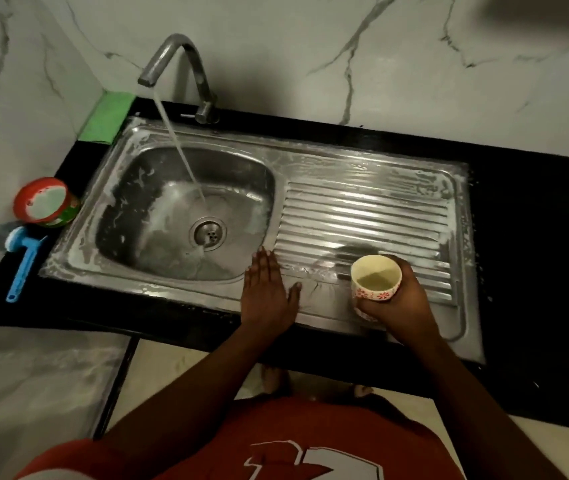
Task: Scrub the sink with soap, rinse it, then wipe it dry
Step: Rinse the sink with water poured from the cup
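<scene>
The steel sink (pixel 144 161) has a basin on the left and a ribbed drainboard (pixel 366 209) on the right, both streaked with white soap foam. Water runs from the curved tap (pixel 175 53) into the basin near the drain (pixel 208 233). My left hand (pixel 267 292) lies flat, fingers straight, on the sink's front rim between basin and drainboard. My right hand (pixel 401 303) grips a cream cup with red flowers (pixel 375 278) over the drainboard's near part; a little water is in the cup.
On the black counter (pixel 536 271), left of the sink, stand a red tub of soap paste (pixel 45 202) and a blue-handled scrub brush (pixel 21 261). A green cloth (pixel 108 116) lies in the back left corner. Marble walls close the back and left.
</scene>
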A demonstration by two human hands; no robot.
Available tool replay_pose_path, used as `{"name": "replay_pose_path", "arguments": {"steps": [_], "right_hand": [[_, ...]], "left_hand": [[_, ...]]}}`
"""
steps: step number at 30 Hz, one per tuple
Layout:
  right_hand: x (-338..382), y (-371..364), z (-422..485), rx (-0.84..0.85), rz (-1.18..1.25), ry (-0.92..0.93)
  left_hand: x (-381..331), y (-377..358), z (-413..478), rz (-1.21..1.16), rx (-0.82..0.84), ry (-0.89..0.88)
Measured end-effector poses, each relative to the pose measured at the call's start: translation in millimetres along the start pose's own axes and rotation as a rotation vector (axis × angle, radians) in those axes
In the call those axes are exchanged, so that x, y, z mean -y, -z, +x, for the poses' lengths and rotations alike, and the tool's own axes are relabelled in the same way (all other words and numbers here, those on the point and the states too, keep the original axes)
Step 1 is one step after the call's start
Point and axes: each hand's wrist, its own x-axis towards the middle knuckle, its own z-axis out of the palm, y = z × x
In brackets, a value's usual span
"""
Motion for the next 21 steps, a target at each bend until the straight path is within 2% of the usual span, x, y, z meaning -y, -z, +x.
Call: {"name": "replay_pose_path", "arguments": {"steps": [3, 7, 9, 13, 15, 17, 21], "right_hand": [[-16.6, 25.9, -6.2, -0.100, 0.143, -0.010], [-44.4, 92.1, -11.0, -0.169, -0.017, -0.040], [-52.4, 131.4, -5.2, -0.186, -0.238, -0.026], [-56.6, 178.6, 14.7, -0.093, -0.974, -0.030], [-60.8, 184.5, 23.8, -0.074, -1.219, 0.029], [-61.4, 182.2, 32.9, -0.063, -1.312, 0.104], [-65.5, 173.8, 47.1, -0.078, -1.182, 0.266]], "left_hand": [[-12.6, 3.8, 0.4, -0.049, -0.088, -0.079], [-80.8, -4.9, -8.2, -0.067, -0.076, -0.346], [-128.5, -20.1, -12.9, -0.045, -0.049, -0.512], [-220.7, -56.4, -5.8, 0.041, 0.046, -0.712], [-250.9, -67.5, 3.1, 0.047, 0.082, -0.730], [-262.4, -73.3, 10.4, 0.061, 0.088, -0.706], [-244.4, -76.9, 12.3, 0.051, 0.031, -0.560]]}}
